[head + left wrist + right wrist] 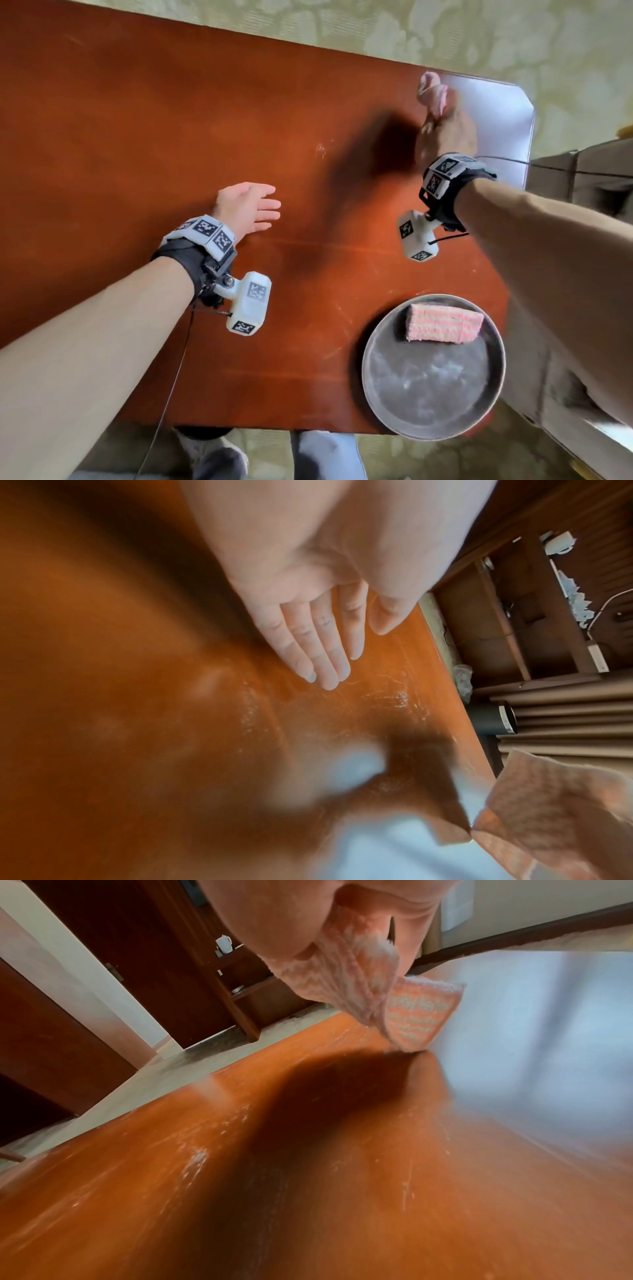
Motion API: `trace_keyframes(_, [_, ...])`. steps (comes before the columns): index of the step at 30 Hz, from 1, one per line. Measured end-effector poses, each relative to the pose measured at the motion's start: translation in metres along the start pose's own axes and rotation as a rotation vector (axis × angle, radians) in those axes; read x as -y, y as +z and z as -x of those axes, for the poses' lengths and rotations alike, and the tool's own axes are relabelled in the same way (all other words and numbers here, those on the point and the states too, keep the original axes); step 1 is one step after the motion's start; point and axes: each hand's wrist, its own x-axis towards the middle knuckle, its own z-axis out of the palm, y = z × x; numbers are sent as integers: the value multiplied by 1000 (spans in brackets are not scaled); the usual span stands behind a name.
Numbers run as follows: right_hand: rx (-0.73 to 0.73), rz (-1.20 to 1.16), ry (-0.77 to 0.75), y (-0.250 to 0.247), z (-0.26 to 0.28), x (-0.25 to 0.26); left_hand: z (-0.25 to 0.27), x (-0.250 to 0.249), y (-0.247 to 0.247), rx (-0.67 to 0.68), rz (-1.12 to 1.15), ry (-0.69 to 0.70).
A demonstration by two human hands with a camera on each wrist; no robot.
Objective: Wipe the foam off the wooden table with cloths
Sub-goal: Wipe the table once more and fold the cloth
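Observation:
My right hand (445,126) grips a pink-and-white striped cloth (432,91) near the far right corner of the reddish wooden table (171,120); in the right wrist view the cloth (383,993) hangs from my fist with its lower corner touching the wood. Thin white foam streaks (195,1158) lie on the table, and a small smear (321,149) shows left of the hand's shadow. My left hand (251,209) lies flat, fingers (325,653) straight on the wood, holding nothing. A second striped cloth (445,323), folded, sits in a round metal pan (435,411).
The pan stands at the table's near right corner, partly over the edge. Pale glare covers the far right corner (496,113). Brown furniture (589,171) stands right of the table. My shoes (212,455) show below the near edge on a patterned floor.

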Motion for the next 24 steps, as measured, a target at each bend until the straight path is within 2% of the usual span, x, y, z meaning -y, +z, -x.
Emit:
trace_keyframes(3, [98,-19,-104,23,-22,-5,-13,-8,7,-4,8,22])
trace_keyframes(6, [250,271,-128,47,-34,-5,-24,-12,7,-40,34,33])
trace_keyframes(9, [309,386,-81,68,-16,5,-28,-4,3,-50,26,30])
trace_keyframes(12, [344,401,-156,93,20,25,-24,14,-6,-38,16,18])
trace_keyframes(19, [466,395,-502,138,146,63,-11,42,-23,-9,47,3])
trace_keyframes(24, [560,294,-572,143,226,54,1,60,-50,-41,12,-7])
